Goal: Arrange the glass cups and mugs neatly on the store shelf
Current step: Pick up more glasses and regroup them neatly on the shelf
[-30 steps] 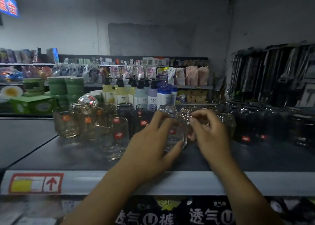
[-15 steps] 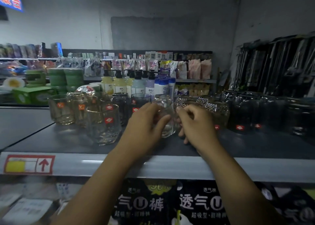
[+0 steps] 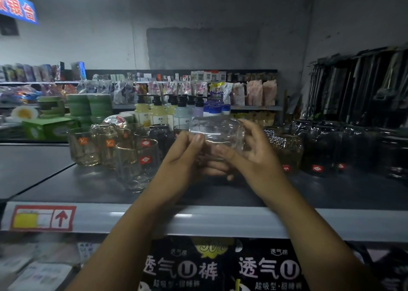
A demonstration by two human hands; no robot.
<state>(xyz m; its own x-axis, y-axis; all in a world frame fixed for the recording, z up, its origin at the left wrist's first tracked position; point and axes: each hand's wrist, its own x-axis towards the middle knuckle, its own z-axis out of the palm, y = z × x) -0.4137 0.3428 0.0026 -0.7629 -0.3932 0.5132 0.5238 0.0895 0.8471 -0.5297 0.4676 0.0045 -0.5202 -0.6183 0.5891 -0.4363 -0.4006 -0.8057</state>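
Glass cup [image 3: 217, 134] sits in our 2 hands, held up clear of the dark shelf [image 3: 88, 180], in front of the pump bottles [image 3: 159, 114]. Our left hand [image 3: 183, 158] pinches its left side and our right hand [image 3: 254, 156] curls round its right side. Our fingers cover its lower part, and we cannot tell which way up it is. Its clear, smooth, rounded wall barely shows against the clutter.

To the left stand 2 clear glasses with orange labels [image 3: 84, 149] and a rounded tumbler with a red label [image 3: 138, 165]. To the right a diamond-textured glass [image 3: 284, 145] stands beside dark glasses [image 3: 318, 154] whose outlines blur in the dim light. Black packages [image 3: 181, 268] below are cut off.
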